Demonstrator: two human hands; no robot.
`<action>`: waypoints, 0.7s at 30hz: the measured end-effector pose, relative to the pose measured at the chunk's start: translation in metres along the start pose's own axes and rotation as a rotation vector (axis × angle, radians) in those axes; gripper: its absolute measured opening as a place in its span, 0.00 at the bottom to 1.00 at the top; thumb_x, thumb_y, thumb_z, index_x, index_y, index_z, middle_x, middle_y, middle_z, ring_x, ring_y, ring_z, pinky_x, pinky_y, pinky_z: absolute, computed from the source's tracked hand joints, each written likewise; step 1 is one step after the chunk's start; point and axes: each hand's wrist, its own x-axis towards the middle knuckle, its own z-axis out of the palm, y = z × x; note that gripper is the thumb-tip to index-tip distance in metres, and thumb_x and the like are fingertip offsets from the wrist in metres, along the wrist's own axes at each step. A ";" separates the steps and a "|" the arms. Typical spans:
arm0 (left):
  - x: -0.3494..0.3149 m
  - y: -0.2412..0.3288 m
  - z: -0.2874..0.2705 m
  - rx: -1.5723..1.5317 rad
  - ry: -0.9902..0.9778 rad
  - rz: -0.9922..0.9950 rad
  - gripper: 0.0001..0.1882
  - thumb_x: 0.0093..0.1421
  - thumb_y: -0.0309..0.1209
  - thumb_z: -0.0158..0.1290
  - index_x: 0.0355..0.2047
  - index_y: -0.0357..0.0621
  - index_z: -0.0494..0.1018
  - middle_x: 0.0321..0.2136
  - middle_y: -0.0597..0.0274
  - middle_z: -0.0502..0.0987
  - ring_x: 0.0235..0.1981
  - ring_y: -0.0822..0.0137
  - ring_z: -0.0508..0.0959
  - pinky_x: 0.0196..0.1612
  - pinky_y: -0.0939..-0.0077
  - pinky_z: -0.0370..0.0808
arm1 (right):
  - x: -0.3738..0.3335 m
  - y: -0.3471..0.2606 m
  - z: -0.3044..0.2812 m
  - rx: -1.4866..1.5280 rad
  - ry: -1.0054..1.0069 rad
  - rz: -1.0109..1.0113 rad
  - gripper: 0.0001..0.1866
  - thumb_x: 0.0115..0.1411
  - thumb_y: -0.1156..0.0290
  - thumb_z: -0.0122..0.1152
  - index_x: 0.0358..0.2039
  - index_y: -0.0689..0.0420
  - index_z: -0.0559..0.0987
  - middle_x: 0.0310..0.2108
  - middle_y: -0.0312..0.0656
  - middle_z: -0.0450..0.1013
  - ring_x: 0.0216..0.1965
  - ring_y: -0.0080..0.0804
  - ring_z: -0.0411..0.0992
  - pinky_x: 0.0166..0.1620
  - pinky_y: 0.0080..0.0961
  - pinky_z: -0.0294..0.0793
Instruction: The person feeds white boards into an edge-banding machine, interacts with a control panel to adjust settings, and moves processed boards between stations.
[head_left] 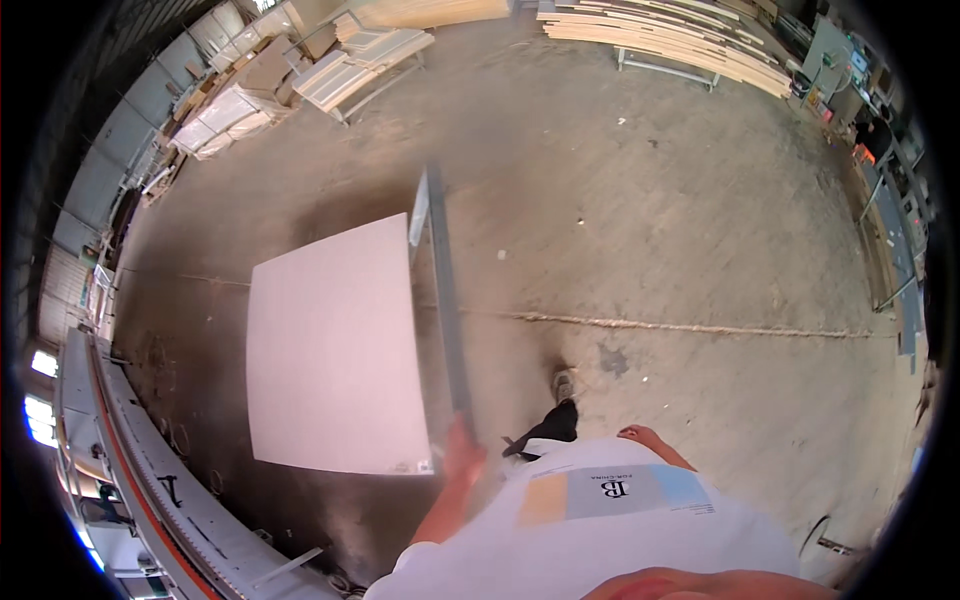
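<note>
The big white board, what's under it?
Right of the white board is a grey metal frame, and floor shows around it. The board hides whatever is directly underneath.

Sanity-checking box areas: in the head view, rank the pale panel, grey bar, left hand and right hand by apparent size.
1. Pale panel
2. Grey bar
3. Left hand, blurred, so its outline is soft
4. Right hand

Apparent size only.
</note>
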 end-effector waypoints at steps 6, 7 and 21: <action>0.095 0.080 0.031 -0.071 0.000 -0.007 0.55 0.51 0.31 0.61 0.75 0.63 0.43 0.66 0.45 0.60 0.53 0.38 0.77 0.50 0.46 0.78 | 0.015 0.044 -0.165 0.273 0.143 0.199 0.08 0.67 0.62 0.58 0.38 0.51 0.77 0.29 0.37 0.75 0.28 0.29 0.73 0.26 0.30 0.69; 0.113 0.096 0.035 -0.091 0.005 0.029 0.54 0.51 0.31 0.61 0.75 0.63 0.44 0.65 0.45 0.61 0.54 0.38 0.76 0.50 0.45 0.78 | 0.027 0.056 -0.188 0.315 0.168 0.215 0.07 0.67 0.62 0.56 0.37 0.50 0.75 0.28 0.36 0.73 0.26 0.28 0.71 0.24 0.30 0.67; 0.316 0.322 0.010 -0.028 0.086 -0.176 0.52 0.49 0.37 0.64 0.73 0.62 0.51 0.59 0.46 0.66 0.56 0.41 0.74 0.54 0.47 0.77 | 0.312 -0.007 -0.410 -0.676 0.347 -0.143 0.10 0.57 0.59 0.62 0.30 0.50 0.84 0.33 0.46 0.82 0.39 0.49 0.80 0.41 0.49 0.79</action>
